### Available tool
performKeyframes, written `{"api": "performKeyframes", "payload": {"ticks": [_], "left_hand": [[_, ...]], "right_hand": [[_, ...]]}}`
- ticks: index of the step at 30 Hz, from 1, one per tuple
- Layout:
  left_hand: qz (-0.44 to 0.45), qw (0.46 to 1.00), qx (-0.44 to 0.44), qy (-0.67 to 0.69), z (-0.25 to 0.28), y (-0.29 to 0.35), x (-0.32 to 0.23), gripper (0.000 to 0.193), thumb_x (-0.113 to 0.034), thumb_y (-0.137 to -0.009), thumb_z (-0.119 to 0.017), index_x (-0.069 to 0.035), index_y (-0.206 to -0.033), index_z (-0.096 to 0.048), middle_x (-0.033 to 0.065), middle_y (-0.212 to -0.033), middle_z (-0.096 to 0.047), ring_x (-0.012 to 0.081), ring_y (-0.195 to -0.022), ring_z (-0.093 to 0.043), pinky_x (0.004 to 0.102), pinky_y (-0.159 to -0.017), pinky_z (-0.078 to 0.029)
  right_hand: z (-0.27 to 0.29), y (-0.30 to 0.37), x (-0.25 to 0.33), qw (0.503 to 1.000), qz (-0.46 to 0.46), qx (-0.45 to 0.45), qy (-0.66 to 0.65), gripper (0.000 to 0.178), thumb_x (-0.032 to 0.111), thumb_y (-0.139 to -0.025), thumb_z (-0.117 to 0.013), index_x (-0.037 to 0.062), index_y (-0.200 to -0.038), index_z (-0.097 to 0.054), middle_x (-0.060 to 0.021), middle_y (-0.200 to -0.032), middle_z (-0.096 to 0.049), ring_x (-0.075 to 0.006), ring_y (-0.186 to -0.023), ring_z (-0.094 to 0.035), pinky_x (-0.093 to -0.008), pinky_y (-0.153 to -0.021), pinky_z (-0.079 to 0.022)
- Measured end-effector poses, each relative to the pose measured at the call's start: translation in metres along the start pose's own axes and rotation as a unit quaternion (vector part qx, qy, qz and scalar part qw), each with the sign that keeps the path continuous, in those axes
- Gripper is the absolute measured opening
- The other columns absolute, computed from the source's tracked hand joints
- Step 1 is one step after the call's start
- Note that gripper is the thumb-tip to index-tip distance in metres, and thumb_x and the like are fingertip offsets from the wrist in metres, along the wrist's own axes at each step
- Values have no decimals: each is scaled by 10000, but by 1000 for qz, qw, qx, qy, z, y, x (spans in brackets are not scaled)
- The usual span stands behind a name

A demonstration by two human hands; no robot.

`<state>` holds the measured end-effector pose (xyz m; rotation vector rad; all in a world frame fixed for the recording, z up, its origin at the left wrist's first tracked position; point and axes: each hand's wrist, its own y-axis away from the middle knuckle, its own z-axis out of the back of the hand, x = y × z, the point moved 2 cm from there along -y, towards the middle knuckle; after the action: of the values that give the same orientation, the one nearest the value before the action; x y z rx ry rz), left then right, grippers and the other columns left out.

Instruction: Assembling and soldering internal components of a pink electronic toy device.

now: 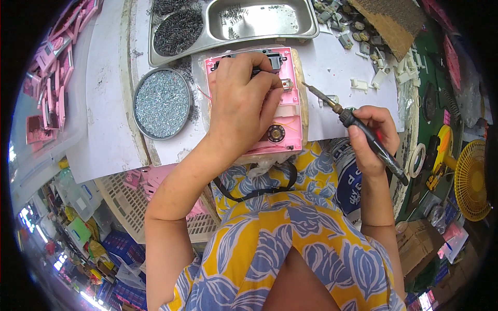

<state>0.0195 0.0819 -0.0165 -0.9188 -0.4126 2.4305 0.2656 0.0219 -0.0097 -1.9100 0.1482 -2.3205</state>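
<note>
Hands apart. Left hand point(241, 98) arches over the pink case point(291, 139), thumb and fingers drawn in; cannot tell whether they pinch anything. Thumb tip just beside the small silver part point(287, 85), toward the case's 2 o'clock. Right hand point(376, 136) wrapped round the handle of the black tool point(348, 118); its tip aims at 10, just off the case's 3 o'clock edge, near the left thumb.

Risks, as judged: tool looks like a soldering iron. If hot, a slip toward 9 could burn the thumb or scar the plastic. Thin wires by the round speaker point(276, 133) could snag if the left wrist drags across. Red wire point(204, 94) pokes out at 9 and might catch likewise. Case sits on soft-looking padding point(303, 103); pressing one side could rock it.

Edges: near edge of the white paper point(337, 70) runs close to the case's 6 o'clock end; a hard pull that way could tip the case lapward. Screw dish point(161, 103) at 9, near the left forearm; an outward swing might spill it. Steel tray point(280, 26) at 12 limits reach. White parts point(410, 67) crowd 2. Best room: bare paper around 3.
</note>
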Motion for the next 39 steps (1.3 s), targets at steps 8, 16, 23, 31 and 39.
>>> {"api": "performKeyframes", "payload": {"ticks": [8,16,23,31,39], "left_hand": [[-11,1000,-4,-19,-1,-3,-1,154,-99,-740,-756,-67,-871,-683,89,-1014,-587,276,-951,-547,403,-826,-388],[17,998,-5,-56,-4,-9,-11,123,-108,-719,-726,-68,-814,-660,85,-937,-542,274,-877,-514,410,-772,-383],[22,996,7,-81,-4,-14,-14,118,-123,-705,-714,-67,-790,-653,86,-912,-521,276,-859,-504,410,-749,-377],[25,996,10,-87,-4,-13,-14,127,-125,-689,-712,-72,-777,-638,74,-931,-527,277,-869,-503,420,-752,-368],[27,996,3,-87,-4,-13,-16,119,-115,-699,-709,-68,-789,-647,81,-920,-526,282,-862,-508,419,-742,-377]], "right_hand": [[9,-2,-1,1000,19,-18,13,288,56,-859,-739,-34,-1100,-609,-53,-878,-661,-58,-722,-551,-203,-661,-437],[3,-7,-3,999,26,17,21,287,56,-848,-755,-26,-1090,-624,-25,-814,-647,-44,-656,-518,-205,-589,-402],[-5,-12,-9,998,56,26,34,273,98,-841,-783,4,-1060,-650,-7,-778,-636,-44,-632,-493,-204,-571,-374],[-7,-13,-10,997,51,41,41,265,92,-836,-773,10,-1058,-652,-7,-784,-637,-48,-636,-504,-210,-576,-385],[-7,-19,-17,981,166,67,72,274,61,-805,-772,-4,-1039,-646,-46,-736,-631,-88,-559,-503,-237,-504,-371]]}}
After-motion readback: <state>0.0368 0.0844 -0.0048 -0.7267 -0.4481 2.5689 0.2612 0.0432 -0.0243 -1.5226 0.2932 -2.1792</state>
